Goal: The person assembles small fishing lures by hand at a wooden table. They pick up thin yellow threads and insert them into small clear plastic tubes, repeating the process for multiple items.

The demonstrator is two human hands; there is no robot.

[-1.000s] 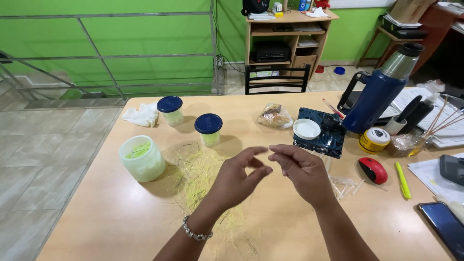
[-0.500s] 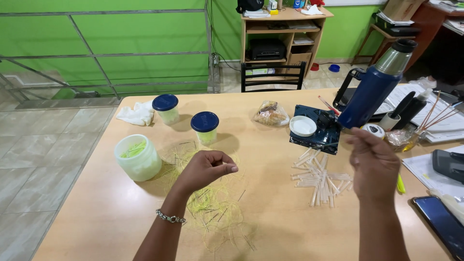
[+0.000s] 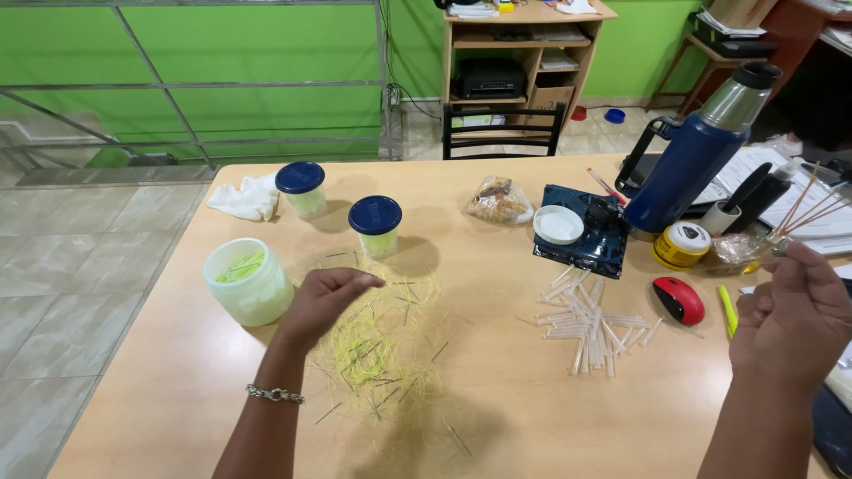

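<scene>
I sit at a light wooden table [image 3: 497,426] in a room with bright green walls [image 3: 248,53]. Grey floor tiles [image 3: 62,257] lie to my left beside a metal railing [image 3: 177,84]. Beyond the table stand a black chair [image 3: 502,129] and a wooden shelf [image 3: 524,53].

Open jar [image 3: 248,282] lies left of thread tangle [image 3: 380,348], tubes [image 3: 593,323] right.

The right hand [image 3: 790,324] shows only its back, so whatever its fingers pinch is hidden. The left hand [image 3: 324,297] curls over the tangle of thin yellow-green threads [image 3: 382,350], its fingertips hidden. The dark flat device [image 3: 834,426] is cut off by the right edge.
</scene>
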